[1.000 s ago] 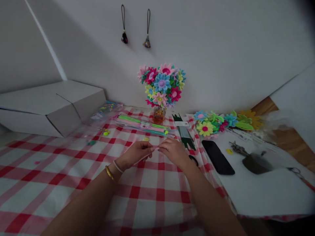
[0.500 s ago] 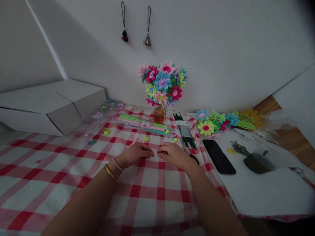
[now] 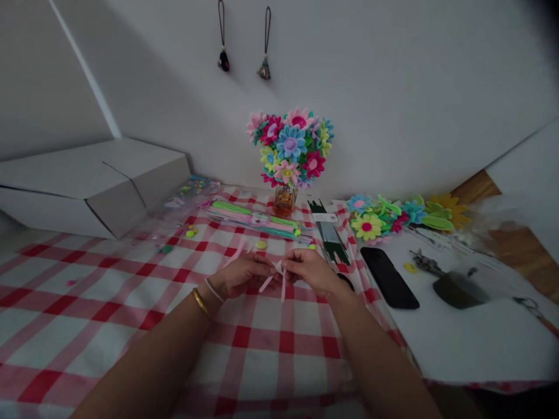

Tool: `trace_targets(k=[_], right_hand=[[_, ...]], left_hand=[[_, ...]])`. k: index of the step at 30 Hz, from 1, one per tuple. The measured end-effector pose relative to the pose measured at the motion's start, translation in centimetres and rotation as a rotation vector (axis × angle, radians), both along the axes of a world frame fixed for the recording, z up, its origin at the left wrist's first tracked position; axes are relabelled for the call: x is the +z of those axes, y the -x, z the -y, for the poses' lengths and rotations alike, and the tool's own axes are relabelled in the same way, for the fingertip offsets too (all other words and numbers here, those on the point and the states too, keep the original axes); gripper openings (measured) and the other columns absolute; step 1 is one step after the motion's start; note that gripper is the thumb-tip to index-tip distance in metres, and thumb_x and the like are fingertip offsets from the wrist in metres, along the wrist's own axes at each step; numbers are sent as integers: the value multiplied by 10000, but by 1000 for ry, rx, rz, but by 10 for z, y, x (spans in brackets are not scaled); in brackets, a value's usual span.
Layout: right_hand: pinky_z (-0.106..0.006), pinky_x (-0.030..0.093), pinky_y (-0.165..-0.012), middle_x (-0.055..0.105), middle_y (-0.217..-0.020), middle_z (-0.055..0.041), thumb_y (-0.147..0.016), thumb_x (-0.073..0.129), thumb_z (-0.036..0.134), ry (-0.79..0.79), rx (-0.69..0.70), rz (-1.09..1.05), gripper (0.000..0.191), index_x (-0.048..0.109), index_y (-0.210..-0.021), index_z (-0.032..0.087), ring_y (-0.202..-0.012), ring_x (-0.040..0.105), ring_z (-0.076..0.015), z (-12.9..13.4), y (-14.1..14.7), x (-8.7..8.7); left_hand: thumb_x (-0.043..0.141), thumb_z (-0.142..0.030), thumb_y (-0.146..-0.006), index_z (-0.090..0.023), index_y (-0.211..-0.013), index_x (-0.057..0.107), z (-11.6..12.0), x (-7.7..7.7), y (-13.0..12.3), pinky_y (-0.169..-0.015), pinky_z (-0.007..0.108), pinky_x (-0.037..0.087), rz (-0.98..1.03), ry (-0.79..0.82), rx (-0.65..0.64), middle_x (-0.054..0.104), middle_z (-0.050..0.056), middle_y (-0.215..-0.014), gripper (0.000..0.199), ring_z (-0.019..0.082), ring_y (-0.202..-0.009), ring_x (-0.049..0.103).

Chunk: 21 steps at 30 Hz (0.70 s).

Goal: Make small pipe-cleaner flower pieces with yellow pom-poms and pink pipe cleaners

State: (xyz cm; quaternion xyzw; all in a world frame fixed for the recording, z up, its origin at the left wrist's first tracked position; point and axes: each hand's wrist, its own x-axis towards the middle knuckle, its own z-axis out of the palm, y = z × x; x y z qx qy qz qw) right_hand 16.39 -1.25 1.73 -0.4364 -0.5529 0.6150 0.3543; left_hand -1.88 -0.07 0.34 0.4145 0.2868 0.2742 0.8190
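Pale pink pipe cleaners (image 3: 283,286) are pinched between my two hands above the checkered cloth (image 3: 242,337). Two short ends hang down between the fingers, and a fainter pink length shows behind my left hand (image 3: 248,273). That hand wears a gold bangle and a light band at the wrist, its thumb and fingers closed on the pink strip. My right hand (image 3: 309,270) is closed on the same strip, close beside it. A yellow disc (image 3: 261,245) lies just beyond the fingers.
Behind stand a vase (image 3: 285,201) of fluffy flowers and a pack of pipe cleaners (image 3: 257,220). Green stems (image 3: 329,233), scissors (image 3: 345,281), a phone (image 3: 388,278) and more flowers (image 3: 367,226) lie right. A white box (image 3: 96,186) sits left.
The pink strips now show between my hands, with ends hanging down; before, they could not be made out. My hands have come closer together.
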Motion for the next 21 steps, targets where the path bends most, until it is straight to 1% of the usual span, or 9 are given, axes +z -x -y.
trace_targets(k=[5,9,12,14,17,21], right_hand=[[-223,466,-508,580,-550,27,-684,625,304,-40,-49,-29,168,561,-698,150,-475,550,-82,3,2,6],[-195,416,-438,558,-540,37,-698,611,326,-85,-47,-18,177,555,-706,158,-425,503,-66,4,3,8],[-186,368,-407,537,-531,47,-708,602,339,-131,-51,-22,183,555,-720,163,-397,464,-55,4,2,8],[-184,358,-417,533,-540,47,-699,613,327,-170,-63,-25,174,562,-725,163,-411,452,-50,3,2,8],[-187,375,-456,547,-595,38,-674,633,281,-203,-94,-15,159,566,-762,167,-470,472,-57,2,2,10],[-203,420,-538,559,-685,23,-645,639,243,-226,-152,16,182,555,-793,178,-591,520,-83,1,2,9]], left_hand=[[612,-150,-703,-113,-818,638,4,4,-2,-805,411,444,123,35,-83,680,123,-839,124,223,-796,636],[575,-165,-732,-118,-896,622,7,9,-4,-784,395,452,146,42,-115,668,136,-887,177,214,-789,633],[585,-182,-723,-120,-890,618,7,9,-4,-762,382,459,143,50,-87,663,138,-891,181,211,-785,627],[601,-189,-710,-116,-854,619,6,7,-4,-711,347,472,125,41,-42,660,136,-893,162,199,-755,624],[618,-194,-700,-110,-826,619,4,4,-4,-632,293,474,95,28,13,658,120,-858,152,162,-664,613],[627,-175,-696,-125,-845,618,5,4,-5,-642,304,481,81,45,47,654,84,-790,157,163,-670,615]])
